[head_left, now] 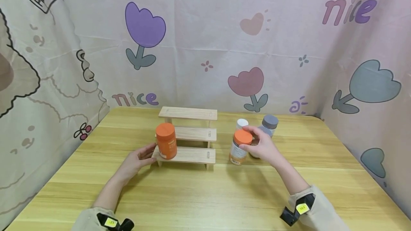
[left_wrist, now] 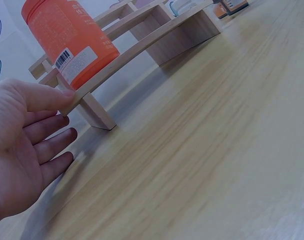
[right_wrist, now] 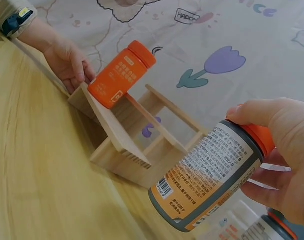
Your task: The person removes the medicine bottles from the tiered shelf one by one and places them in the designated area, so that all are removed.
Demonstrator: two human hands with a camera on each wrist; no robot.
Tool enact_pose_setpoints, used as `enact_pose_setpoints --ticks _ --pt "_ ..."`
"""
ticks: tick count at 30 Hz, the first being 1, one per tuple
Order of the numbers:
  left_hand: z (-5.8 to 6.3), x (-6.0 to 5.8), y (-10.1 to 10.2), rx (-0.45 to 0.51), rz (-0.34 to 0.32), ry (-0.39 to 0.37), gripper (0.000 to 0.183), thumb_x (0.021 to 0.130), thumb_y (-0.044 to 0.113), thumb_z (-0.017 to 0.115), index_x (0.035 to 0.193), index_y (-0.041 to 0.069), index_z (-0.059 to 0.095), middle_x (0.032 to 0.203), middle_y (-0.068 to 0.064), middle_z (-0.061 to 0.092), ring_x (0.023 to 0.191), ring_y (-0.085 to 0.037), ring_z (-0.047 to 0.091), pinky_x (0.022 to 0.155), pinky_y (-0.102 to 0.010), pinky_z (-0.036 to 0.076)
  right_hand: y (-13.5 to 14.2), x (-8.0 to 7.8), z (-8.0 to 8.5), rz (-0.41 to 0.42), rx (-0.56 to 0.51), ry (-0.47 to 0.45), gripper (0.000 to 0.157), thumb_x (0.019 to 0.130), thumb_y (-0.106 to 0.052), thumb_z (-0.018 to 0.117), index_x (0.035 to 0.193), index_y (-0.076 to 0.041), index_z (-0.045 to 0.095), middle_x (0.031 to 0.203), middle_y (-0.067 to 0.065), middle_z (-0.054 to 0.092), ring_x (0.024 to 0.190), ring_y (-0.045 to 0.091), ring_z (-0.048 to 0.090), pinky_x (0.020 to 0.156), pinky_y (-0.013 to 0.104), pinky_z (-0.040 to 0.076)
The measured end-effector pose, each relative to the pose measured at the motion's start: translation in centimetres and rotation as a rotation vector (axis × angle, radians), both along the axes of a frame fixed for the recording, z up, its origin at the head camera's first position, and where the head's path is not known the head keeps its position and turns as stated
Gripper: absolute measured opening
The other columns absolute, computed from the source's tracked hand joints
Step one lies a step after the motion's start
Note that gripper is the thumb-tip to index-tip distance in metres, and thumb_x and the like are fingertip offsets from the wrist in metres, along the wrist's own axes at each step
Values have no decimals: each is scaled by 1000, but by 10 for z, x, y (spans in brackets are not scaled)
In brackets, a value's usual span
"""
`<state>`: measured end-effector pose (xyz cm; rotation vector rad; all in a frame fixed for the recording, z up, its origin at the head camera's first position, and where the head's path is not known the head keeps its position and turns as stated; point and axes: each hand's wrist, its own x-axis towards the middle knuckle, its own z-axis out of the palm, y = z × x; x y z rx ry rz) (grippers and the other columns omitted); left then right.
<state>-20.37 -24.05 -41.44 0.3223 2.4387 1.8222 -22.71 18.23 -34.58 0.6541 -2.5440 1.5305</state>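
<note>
A three-tier wooden stand stands on the table, with an orange bottle upright at the left of its lowest step. My left hand pinches the left end of that step; in the left wrist view the thumb lies on the corner and the other fingers are below. To the right of the stand, my right hand grips a dark grey bottle by its orange lid, thumb and fingers around it. Its label is white and orange. Whether its base touches the table I cannot tell.
Behind the right hand are a white-capped bottle and a bottle with a grey-blue cap, both partly hidden. The wooden table runs back to a printed cloth, which also hangs along both sides.
</note>
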Motion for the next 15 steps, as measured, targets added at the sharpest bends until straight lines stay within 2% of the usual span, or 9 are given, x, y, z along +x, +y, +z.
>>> enact_pose_setpoints --ticks 7,15 --pt "0 0 0 -5 4 -9 65 88 11 63 140 -9 29 142 -27 32 129 -39 33 99 -28 38 8 6 -6 -1 33 -21 60 78 -12 75 130 3 47 122 17 55 103 27 57 83 24 49" --pt "-1 0 -1 -1 -2 -6 65 88 11 63 140 -10 29 142 -28 32 130 -39 32 93 -15 38 14 16 -11 -31 84 -11 60 78 -14 76 128 2 49 119 17 57 97 24 58 80 28 51"
